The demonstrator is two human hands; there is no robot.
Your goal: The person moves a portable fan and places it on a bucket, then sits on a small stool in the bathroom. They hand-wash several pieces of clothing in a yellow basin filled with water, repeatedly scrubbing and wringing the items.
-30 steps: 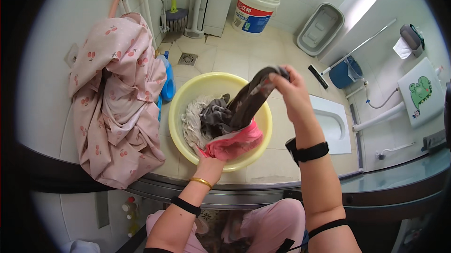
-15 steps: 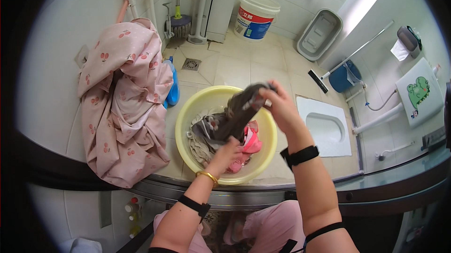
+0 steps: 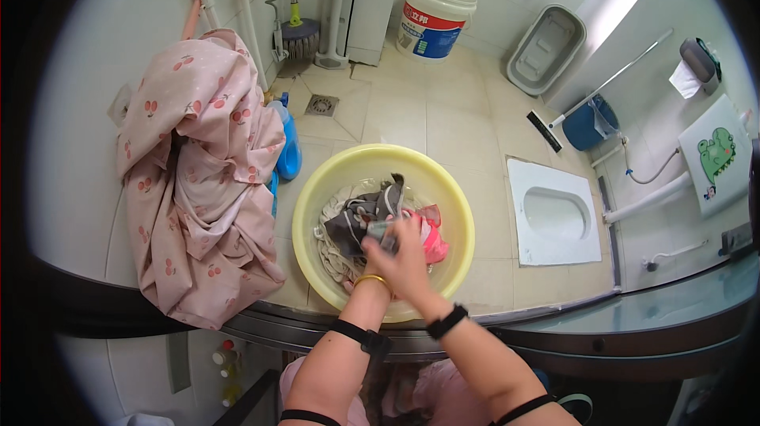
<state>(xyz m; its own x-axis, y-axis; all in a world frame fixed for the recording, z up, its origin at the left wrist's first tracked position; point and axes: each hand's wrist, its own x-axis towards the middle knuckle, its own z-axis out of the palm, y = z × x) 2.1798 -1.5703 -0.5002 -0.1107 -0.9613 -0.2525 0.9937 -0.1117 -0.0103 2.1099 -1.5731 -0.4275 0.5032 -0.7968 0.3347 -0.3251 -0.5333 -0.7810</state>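
Observation:
A pale yellow basin [image 3: 461, 220] of wet laundry stands on the floor in front of me. Inside it a dark grey garment [image 3: 344, 232] with light trim lies over off-white cloth [image 3: 331, 261], beside a bright pink garment [image 3: 434, 242]. My left hand [image 3: 374, 268], with a gold bangle at its wrist, is low over the basin, its fingers mostly covered by my right hand. My right hand [image 3: 405, 258] crosses over it, closed and blurred, with a bit of the grey garment at its fingers.
A pink cherry-print cloth [image 3: 210, 196] hangs in a heap at the left, beside a blue bottle [image 3: 289, 149]. A squat toilet [image 3: 554, 216] is at the right. Behind stand a white bucket [image 3: 434, 22], a grey tub [image 3: 546, 50], a blue bin [image 3: 586, 125] and a squeegee [image 3: 545, 131].
My right hand has come down and left from above the basin to meet my left hand. The raised grey garment has dropped back onto the laundry.

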